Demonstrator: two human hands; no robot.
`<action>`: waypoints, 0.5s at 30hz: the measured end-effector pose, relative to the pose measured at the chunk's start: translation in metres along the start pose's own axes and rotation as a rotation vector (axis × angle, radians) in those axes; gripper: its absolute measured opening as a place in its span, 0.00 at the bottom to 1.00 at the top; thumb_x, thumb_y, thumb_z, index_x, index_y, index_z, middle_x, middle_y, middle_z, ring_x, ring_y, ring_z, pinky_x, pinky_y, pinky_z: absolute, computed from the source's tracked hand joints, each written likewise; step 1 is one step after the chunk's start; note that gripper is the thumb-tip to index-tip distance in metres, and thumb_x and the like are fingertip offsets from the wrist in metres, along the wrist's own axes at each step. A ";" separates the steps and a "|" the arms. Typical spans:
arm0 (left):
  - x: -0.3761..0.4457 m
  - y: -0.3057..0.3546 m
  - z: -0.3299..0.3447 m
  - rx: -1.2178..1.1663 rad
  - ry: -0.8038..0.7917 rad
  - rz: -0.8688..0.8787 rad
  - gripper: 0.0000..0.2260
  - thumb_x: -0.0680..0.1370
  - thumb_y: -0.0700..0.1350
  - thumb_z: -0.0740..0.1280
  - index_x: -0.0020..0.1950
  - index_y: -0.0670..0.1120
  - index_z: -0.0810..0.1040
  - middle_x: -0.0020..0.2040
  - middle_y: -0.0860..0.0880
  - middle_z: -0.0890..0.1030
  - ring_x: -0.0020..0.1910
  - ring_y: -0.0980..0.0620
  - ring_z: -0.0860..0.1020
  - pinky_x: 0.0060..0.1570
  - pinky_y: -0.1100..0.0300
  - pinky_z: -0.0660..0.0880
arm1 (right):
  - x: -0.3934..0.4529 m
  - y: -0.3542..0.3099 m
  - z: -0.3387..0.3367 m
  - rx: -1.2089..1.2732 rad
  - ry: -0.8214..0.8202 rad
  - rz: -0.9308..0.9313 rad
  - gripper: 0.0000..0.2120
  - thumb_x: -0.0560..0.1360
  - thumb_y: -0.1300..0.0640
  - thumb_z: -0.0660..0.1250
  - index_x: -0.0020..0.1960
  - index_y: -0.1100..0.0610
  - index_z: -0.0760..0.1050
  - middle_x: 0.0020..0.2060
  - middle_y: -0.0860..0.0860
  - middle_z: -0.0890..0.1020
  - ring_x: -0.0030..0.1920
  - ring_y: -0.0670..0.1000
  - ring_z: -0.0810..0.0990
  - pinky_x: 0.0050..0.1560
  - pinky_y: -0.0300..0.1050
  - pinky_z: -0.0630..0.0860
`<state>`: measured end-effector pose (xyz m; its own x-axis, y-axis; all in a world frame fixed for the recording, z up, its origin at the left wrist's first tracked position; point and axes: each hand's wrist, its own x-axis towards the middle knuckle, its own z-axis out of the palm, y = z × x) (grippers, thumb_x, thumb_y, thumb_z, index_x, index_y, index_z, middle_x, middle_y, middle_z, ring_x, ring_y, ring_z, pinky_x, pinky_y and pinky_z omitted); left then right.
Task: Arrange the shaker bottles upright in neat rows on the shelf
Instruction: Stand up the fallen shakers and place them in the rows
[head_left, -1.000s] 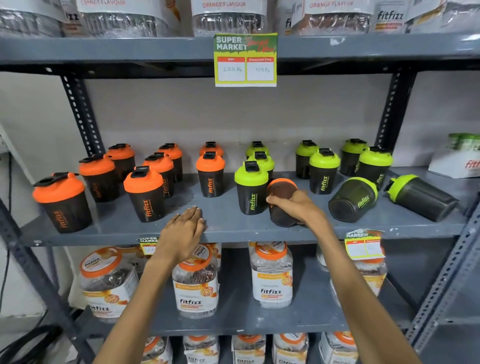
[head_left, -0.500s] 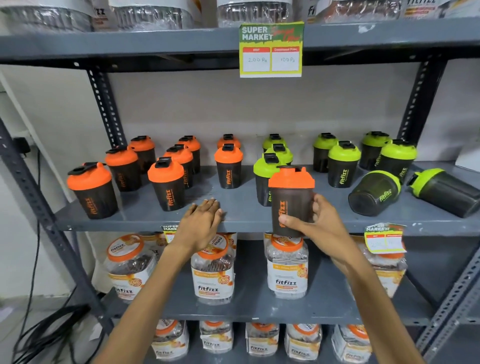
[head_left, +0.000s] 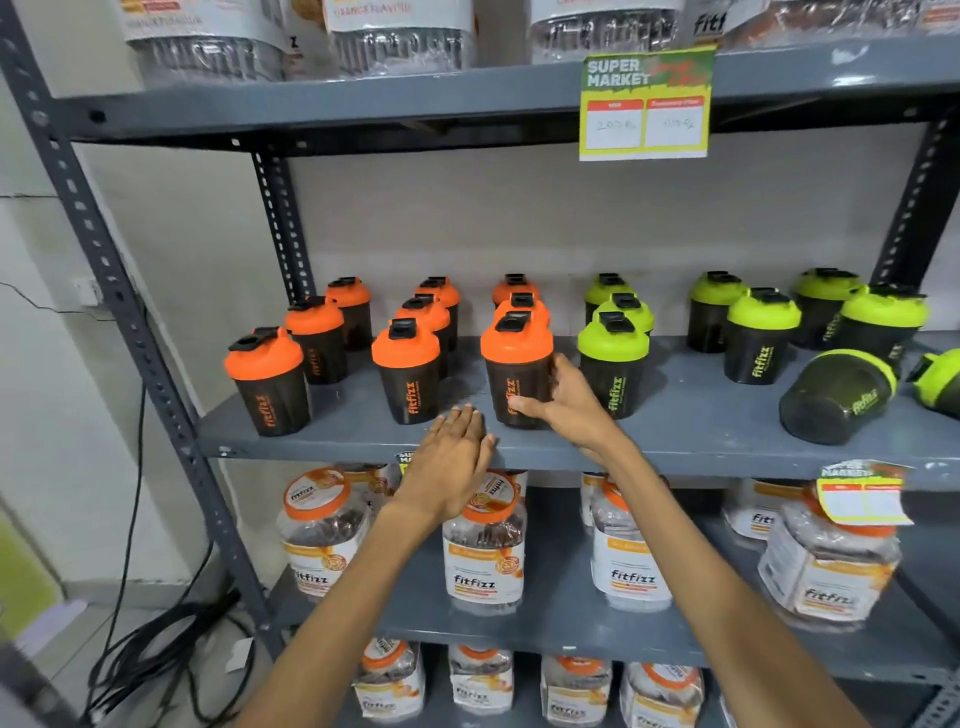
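My right hand (head_left: 569, 402) grips an orange-lidded shaker bottle (head_left: 514, 364) that stands upright at the front of the grey middle shelf (head_left: 675, 447), in line with two orange ones behind it. Flat and palm down, my left hand (head_left: 452, 457) rests on the shelf's front edge, holding nothing. To the left, several more orange-lidded shakers (head_left: 405, 371) stand upright in rows. Green-lidded shakers (head_left: 613, 364) stand upright to the right. Two green-lidded shakers lie on their sides at the far right: one (head_left: 836, 395) with its base toward me, another (head_left: 937, 376) cut off by the frame edge.
Clear jars with orange lids (head_left: 483, 551) fill the shelves below. Yellow-green price tags hang from the upper shelf (head_left: 647, 104) and the middle shelf's edge (head_left: 862, 491). Perforated grey uprights (head_left: 130, 332) frame the rack. Black cables (head_left: 156, 660) lie on the floor at left.
My right hand lifted the orange-lidded shaker from lying on its side, turned it upright and set it on the shelf in the third orange column. The left hand stayed on the shelf edge.
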<state>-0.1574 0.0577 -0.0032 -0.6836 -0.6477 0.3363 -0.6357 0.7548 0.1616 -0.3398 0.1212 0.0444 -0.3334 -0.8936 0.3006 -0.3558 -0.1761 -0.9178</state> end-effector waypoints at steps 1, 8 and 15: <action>0.000 -0.001 0.001 0.004 0.003 0.002 0.26 0.86 0.54 0.48 0.80 0.40 0.60 0.80 0.40 0.62 0.80 0.45 0.58 0.80 0.51 0.50 | 0.004 0.002 0.001 -0.011 0.002 0.014 0.33 0.64 0.60 0.79 0.65 0.57 0.68 0.62 0.55 0.80 0.63 0.54 0.79 0.67 0.60 0.74; -0.002 -0.004 0.005 0.055 0.041 0.031 0.27 0.86 0.54 0.46 0.79 0.40 0.61 0.79 0.40 0.64 0.80 0.44 0.60 0.80 0.50 0.52 | 0.011 0.012 -0.001 -0.050 -0.033 0.083 0.30 0.73 0.67 0.73 0.71 0.63 0.63 0.67 0.59 0.75 0.67 0.55 0.75 0.70 0.58 0.70; -0.014 0.003 0.009 0.096 0.103 0.027 0.28 0.84 0.56 0.44 0.79 0.42 0.63 0.78 0.42 0.67 0.79 0.45 0.63 0.80 0.48 0.54 | -0.023 0.002 -0.001 -0.066 -0.025 0.078 0.43 0.71 0.54 0.76 0.77 0.59 0.54 0.71 0.57 0.72 0.72 0.53 0.71 0.74 0.55 0.66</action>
<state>-0.1528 0.0685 -0.0157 -0.6638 -0.6091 0.4340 -0.6519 0.7556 0.0635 -0.3341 0.1421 0.0359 -0.3404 -0.9138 0.2215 -0.3865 -0.0788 -0.9189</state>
